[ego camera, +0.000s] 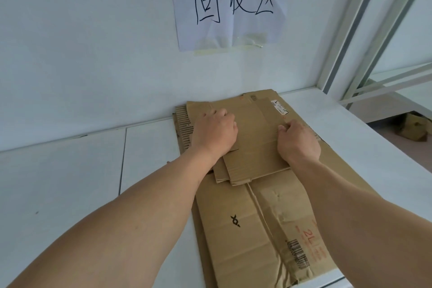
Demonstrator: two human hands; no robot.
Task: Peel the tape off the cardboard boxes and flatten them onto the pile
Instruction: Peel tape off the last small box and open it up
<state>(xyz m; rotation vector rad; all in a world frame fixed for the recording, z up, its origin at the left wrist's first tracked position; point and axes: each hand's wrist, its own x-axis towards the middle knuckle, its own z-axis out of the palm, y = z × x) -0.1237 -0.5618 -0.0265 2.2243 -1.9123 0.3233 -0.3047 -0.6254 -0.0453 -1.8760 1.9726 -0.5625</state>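
A small flattened cardboard box lies on top of a pile of flattened brown boxes on a white table. My left hand presses down on its left part with the fingers curled under, knuckles on the cardboard. My right hand rests on its right edge with the fingers bent, fingertips at the edge; whether it grips the edge I cannot tell. A white label sits on the far right corner of the box.
The white table runs left of the pile, up to a pale wall. A paper sign with handwritten characters is taped to the wall. A metal window frame stands at the right. More cardboard lies on the floor beyond the table.
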